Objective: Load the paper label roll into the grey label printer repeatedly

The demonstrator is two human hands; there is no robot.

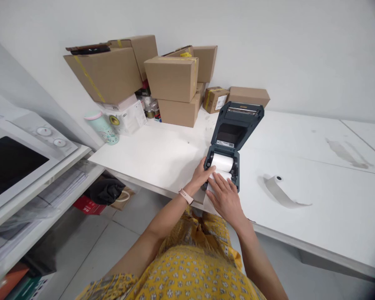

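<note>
Paper roll sits in the printer base, just past your fingertips, on the side away from your body. Your left hand is at the base's left wall, thumb tip over the paper by the roll's left end; can't tell if it's pinching or just resting, the fingers are partly hidden. Your right hand lies palm down, fingers straight and spread on the paper strip, not clenched. Left thumb is the closer of the two to the roll; right fingertips are just short of it.

Key relation: roll's long axis runs left to right across the base, right end a touch nearer you. Strip runs roughly square to that, toward you, under your right hand and down to the table's near edge. Lid stands raised behind the roll, tilted away from you.

Further out: a thin, curling roll lies on the table, well apart to your right, tail toward the right. Cardboard boxes are stacked beyond the printer to the left, by the wall.
</note>
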